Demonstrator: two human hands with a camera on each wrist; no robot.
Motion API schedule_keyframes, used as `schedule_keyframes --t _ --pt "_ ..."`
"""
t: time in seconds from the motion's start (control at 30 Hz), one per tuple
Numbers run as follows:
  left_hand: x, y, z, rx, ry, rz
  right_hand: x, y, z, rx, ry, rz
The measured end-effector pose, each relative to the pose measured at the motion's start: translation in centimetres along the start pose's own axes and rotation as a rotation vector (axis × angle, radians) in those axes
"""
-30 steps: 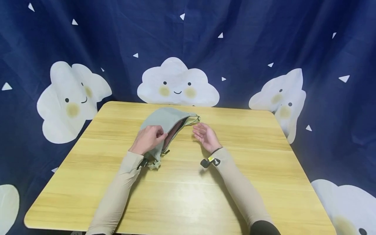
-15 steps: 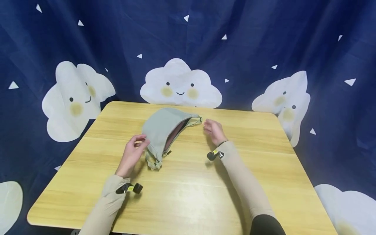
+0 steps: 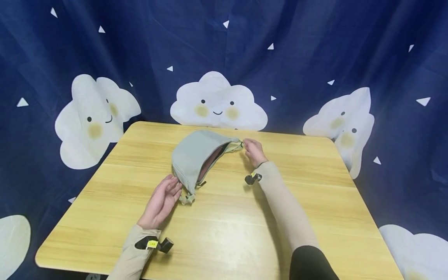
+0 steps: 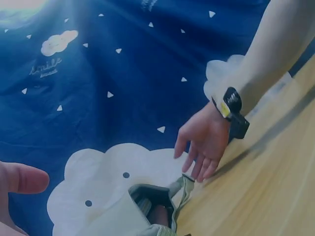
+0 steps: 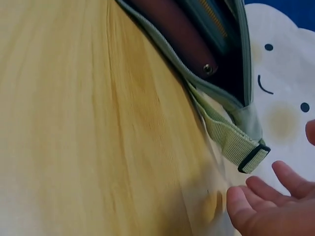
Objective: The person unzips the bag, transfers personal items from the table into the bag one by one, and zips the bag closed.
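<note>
A grey-green crescent-shaped waist bag [image 3: 196, 151] lies on the wooden table with its zipper gaping towards me. Inside, the right wrist view shows a dark reddish-brown item with a metal snap [image 5: 177, 34], its far part hidden. At the bag's near left end is my left hand [image 3: 162, 202], palm turned up, fingertips right at the bag's edge. Beside the far right end, my right hand [image 3: 255, 151] has its fingers loosely bent. Its fingertips are close to the webbing strap [image 5: 229, 140] and the black buckle [image 5: 254, 158].
The light wooden table [image 3: 224, 233] has rounded corners. A dark blue curtain [image 3: 297, 70] printed with white clouds and triangles hangs right behind it. A zipper pull [image 3: 201, 183] sticks out at the near end of the bag's opening.
My left hand has left the top of the bag, moved left and nearer to me, and turned palm up. The right hand has moved slightly right and away, towards the strap end.
</note>
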State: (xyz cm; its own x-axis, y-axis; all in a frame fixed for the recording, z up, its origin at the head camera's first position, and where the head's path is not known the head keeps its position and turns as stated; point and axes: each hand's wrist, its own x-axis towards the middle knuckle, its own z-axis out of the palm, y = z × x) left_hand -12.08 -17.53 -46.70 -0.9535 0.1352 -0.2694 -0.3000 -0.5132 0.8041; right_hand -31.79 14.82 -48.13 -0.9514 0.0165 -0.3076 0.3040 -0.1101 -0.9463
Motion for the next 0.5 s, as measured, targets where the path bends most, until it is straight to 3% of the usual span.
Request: schedule_keyframes --t 0.27,0.5 --pt "0.5 0.5 -0.7 -0.112 -0.121 -0.077 1.2 0.0 0.9 -0.108 -0.062 -0.041" --pt "0.9 0.7 -0.9 -0.090 -0.126 -0.098 1.6 0.3 1.3 -0.212 0.016 -0.061"
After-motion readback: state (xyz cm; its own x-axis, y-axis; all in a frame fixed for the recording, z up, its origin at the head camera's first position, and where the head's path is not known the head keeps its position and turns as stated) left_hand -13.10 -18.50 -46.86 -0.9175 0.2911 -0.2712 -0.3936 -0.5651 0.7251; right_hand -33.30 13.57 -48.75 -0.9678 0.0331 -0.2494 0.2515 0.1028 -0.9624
